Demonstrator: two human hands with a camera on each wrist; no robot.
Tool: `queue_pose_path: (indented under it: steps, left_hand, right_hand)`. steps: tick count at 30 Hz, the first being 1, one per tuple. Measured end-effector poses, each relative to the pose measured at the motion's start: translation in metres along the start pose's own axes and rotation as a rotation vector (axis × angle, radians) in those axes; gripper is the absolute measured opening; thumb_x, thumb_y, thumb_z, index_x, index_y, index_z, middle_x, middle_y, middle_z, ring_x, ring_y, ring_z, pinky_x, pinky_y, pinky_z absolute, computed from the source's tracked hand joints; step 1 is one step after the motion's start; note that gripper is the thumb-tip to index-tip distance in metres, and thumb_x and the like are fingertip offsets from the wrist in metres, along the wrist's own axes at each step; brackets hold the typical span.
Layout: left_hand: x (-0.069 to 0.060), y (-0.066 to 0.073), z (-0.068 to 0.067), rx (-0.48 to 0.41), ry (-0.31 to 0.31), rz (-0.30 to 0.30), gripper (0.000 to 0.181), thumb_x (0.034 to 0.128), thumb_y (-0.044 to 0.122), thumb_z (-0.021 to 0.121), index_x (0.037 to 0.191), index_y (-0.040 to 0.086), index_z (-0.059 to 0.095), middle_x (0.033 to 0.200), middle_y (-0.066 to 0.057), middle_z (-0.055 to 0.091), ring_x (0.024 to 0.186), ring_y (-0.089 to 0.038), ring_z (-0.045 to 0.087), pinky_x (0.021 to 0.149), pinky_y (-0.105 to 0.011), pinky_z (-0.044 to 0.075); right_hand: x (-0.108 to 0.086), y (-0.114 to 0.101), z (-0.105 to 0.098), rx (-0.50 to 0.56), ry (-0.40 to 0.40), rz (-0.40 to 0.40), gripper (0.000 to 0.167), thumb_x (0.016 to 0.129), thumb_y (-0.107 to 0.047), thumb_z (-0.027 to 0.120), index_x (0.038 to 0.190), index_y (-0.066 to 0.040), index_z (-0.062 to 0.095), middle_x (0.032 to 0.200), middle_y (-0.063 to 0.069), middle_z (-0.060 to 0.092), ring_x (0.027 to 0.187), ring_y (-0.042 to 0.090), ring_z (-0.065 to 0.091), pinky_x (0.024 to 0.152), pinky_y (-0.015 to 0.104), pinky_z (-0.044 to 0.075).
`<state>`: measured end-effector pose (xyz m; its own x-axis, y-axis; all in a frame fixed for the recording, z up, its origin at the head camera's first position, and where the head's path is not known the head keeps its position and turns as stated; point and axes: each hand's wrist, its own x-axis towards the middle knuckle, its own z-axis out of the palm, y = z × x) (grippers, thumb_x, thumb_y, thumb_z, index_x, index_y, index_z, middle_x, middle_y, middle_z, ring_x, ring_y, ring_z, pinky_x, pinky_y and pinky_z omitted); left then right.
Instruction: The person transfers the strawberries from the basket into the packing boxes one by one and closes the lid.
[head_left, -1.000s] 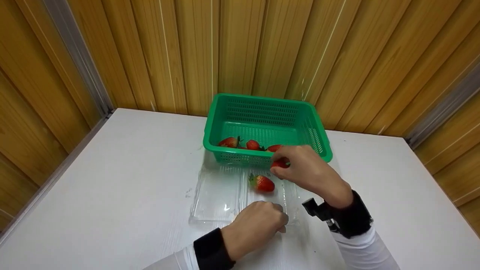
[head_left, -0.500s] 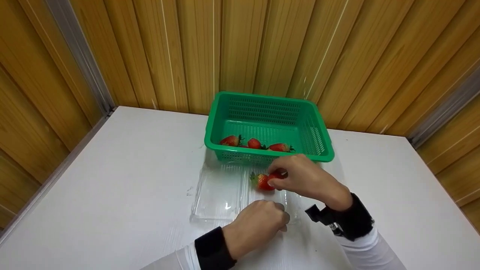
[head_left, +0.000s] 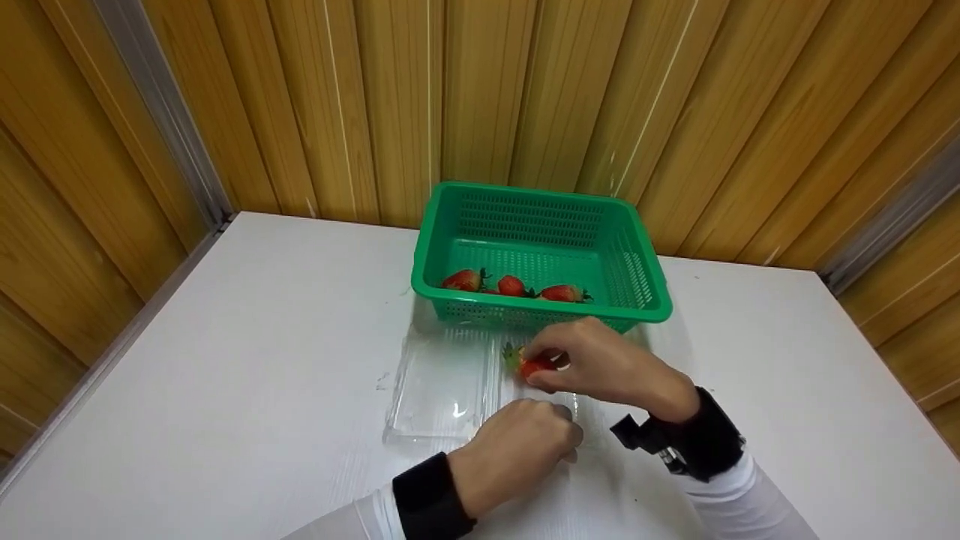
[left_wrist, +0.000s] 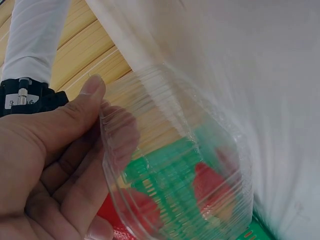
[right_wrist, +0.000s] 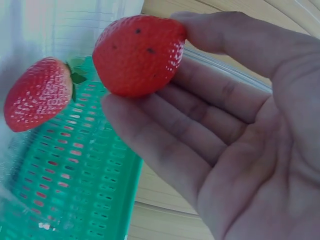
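A strawberry point(right_wrist: 140, 55) is pinched between the thumb and fingertips of my right hand point(head_left: 611, 367), low over the right half of a clear plastic clamshell box point(head_left: 442, 397). Another strawberry point(right_wrist: 39, 94), with green leaves, lies in that same half; in the head view it is mostly hidden behind my right hand. My left hand point(head_left: 521, 442) grips the near edge of the box. In the left wrist view its thumb lies on one side of the thin plastic wall and its fingers on the other. The left half of the box holds no fruit.
A green plastic basket point(head_left: 540, 302) stands just behind the box, near the wood-patterned wall point(head_left: 480, 97). Several strawberries point(head_left: 562, 293) lie along its front side. White tabletop point(head_left: 262, 337) extends to the left and right.
My right hand has carried its strawberry from the basket's front edge down and left to the strawberry in the box. The left hand stays at the box edge.
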<state>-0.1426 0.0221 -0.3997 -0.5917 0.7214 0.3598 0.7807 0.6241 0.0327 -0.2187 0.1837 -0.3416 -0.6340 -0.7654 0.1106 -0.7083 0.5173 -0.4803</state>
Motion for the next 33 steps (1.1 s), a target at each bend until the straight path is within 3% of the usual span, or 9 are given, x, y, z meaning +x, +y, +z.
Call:
queue_pose_path:
  steps: [11, 33]
  left_hand:
    - [0.0, 0.0, 0.002, 0.007, 0.03, 0.024, 0.005, 0.0856, 0.023, 0.086, 0.084, 0.026, 0.083, 0.076, 0.009, 0.069, 0.069, -0.007, 0.067, 0.059, -0.024, 0.052]
    - [0.0, 0.0, 0.002, 0.016, 0.007, 0.021, 0.005, 0.0877, 0.019, 0.085, 0.085, 0.022, 0.083, 0.076, 0.008, 0.067, 0.072, -0.005, 0.066, 0.064, -0.022, 0.053]
  right_hand:
    - [-0.004, 0.004, 0.003, 0.018, 0.013, -0.025, 0.016, 0.096, -0.016, 0.081, 0.11, -0.009, 0.08, 0.099, -0.007, 0.075, 0.091, 0.013, 0.07, 0.081, 0.036, 0.059]
    - [-0.009, 0.016, 0.02, 0.038, 0.019, -0.057, 0.018, 0.095, -0.016, 0.081, 0.113, -0.01, 0.079, 0.1, -0.007, 0.075, 0.092, 0.014, 0.069, 0.084, 0.035, 0.056]
